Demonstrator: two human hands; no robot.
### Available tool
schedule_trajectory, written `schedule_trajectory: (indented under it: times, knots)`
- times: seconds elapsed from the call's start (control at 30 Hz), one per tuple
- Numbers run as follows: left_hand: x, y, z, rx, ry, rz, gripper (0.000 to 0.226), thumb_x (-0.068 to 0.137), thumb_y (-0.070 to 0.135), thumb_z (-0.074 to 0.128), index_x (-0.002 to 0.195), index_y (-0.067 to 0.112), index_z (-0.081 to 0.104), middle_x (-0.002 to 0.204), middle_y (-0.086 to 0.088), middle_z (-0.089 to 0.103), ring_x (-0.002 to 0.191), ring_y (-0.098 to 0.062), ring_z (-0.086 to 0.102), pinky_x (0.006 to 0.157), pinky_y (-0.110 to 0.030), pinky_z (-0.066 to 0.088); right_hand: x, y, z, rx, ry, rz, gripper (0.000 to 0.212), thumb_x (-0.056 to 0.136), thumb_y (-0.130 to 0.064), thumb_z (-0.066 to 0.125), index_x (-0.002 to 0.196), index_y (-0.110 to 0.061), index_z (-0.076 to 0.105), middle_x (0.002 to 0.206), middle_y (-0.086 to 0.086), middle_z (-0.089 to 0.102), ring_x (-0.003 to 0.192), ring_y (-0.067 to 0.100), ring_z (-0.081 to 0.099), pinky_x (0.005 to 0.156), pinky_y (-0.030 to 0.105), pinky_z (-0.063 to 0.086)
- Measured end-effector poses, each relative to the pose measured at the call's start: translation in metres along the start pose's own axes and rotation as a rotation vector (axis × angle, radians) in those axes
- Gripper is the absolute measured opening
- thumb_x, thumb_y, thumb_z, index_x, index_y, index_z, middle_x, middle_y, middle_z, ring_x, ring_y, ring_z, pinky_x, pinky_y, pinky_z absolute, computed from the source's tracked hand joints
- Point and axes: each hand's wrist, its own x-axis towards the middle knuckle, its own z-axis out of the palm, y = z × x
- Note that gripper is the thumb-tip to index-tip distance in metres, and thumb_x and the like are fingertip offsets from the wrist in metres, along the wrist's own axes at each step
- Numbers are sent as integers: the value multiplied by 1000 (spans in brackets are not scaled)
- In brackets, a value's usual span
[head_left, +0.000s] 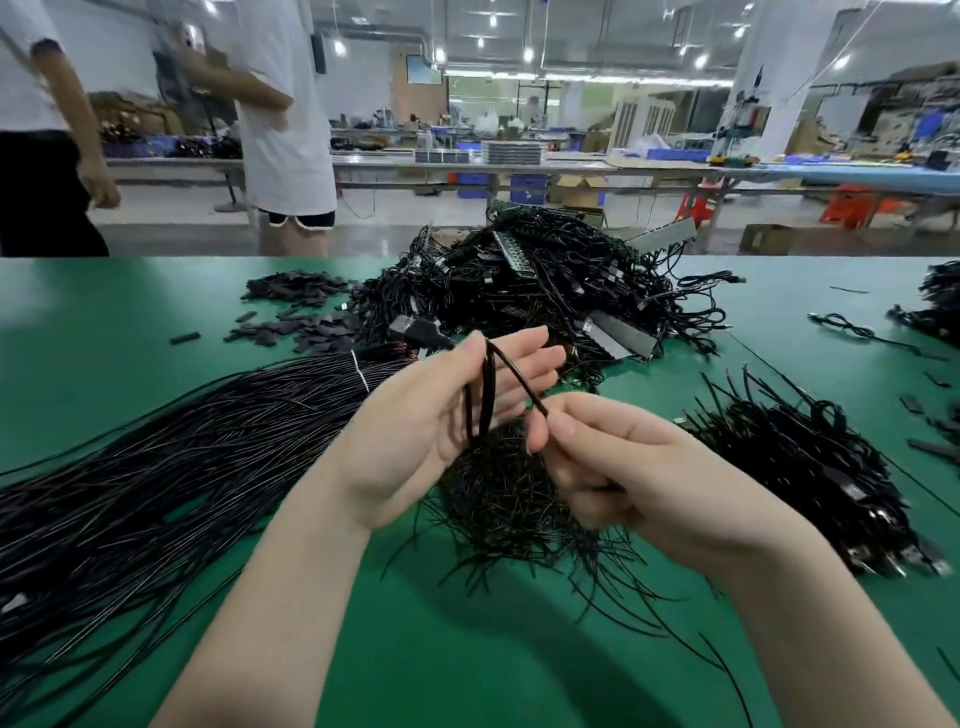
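Above a green table (467, 649), my left hand (441, 415) is held palm up with straight fingers, and a black cable (488, 389) is looped around them. The cable's USB plug (415, 330) sticks out past my left thumb. My right hand (623, 467) pinches the cable's other stretch between thumb and forefinger, just right of the loops; its other fingers are curled in. Under both hands lies a heap of short black twist ties (509, 499).
A tied bundle of long black cables (182, 457) lies at the left. A tangled pile of cables and grey strips (545, 291) sits behind, with small black sleeves (296, 312) beside it. Coiled cables (810, 467) lie at the right. Two people (280, 130) stand beyond the table.
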Motion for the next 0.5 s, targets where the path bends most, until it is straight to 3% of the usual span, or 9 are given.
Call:
schedule_trajectory:
  times: [0.07, 0.13, 0.2, 0.23, 0.3, 0.37, 0.4, 0.43, 0.5]
  knots:
    - [1, 0, 7, -2, 83, -7, 43, 99, 38, 33, 122, 13, 60, 121, -5, 69, 117, -16, 63, 95, -24, 52, -1, 2, -3, 11, -70, 6, 23, 98, -33, 43, 86, -23, 61, 59, -10, 34, 48, 7, 21, 46, 17, 21]
    - [4, 0, 15, -103, 161, -47, 44, 101, 36, 32, 115, 8, 63, 112, -9, 73, 105, -17, 69, 73, -22, 58, 0, 5, -1, 17, -121, 22, 22, 99, -30, 42, 88, -20, 58, 60, -11, 39, 47, 7, 23, 46, 16, 22]
    - [4, 0, 21, -238, 212, -104, 45, 103, 36, 33, 105, 6, 66, 98, -8, 76, 88, -17, 73, 49, -23, 53, 2, 8, 1, 27, -142, 58, 21, 100, -29, 43, 89, -17, 56, 60, -10, 40, 48, 7, 26, 47, 16, 24]
    - [4, 0, 23, -276, 241, -118, 42, 104, 36, 35, 100, 8, 66, 87, -4, 75, 78, -16, 73, 48, -25, 50, 3, 10, 0, 24, -146, 87, 22, 102, -27, 43, 89, -15, 55, 61, -8, 40, 50, 7, 27, 48, 16, 26]
    - [5, -4, 26, -250, 317, -88, 35, 104, 35, 38, 91, 11, 61, 64, 5, 63, 61, -13, 67, 62, -31, 47, 5, 14, -2, -105, -169, 170, 22, 104, -21, 40, 91, -12, 55, 62, -3, 44, 54, 11, 35, 53, 20, 35]
    - [7, -10, 25, -84, 375, -49, 34, 104, 34, 38, 85, 13, 56, 56, 8, 52, 56, -11, 60, 68, -31, 47, 4, 16, -7, -388, -143, 256, 17, 103, -20, 44, 106, -12, 59, 80, 0, 63, 72, 13, 56, 72, 28, 51]
    - [7, -12, 25, -18, 371, -53, 34, 104, 35, 38, 83, 14, 54, 55, 9, 50, 56, -10, 59, 67, -29, 50, 4, 17, -8, -479, -119, 291, 24, 100, -24, 50, 123, -16, 55, 101, -2, 67, 90, 8, 61, 87, 28, 53]
    - [8, -13, 24, 12, 348, -75, 34, 104, 36, 38, 82, 16, 54, 56, 9, 50, 57, -11, 58, 68, -27, 51, 4, 18, -9, -486, -89, 295, 47, 95, -30, 58, 139, -22, 44, 121, -4, 63, 106, 4, 60, 97, 27, 50]
    - [9, -14, 22, 21, 268, -124, 35, 102, 38, 39, 79, 18, 55, 57, 8, 50, 58, -11, 57, 66, -24, 50, 4, 19, -8, -275, 4, 207, 76, 84, -35, 68, 149, -28, 29, 126, -10, 60, 112, -1, 58, 97, 23, 49]
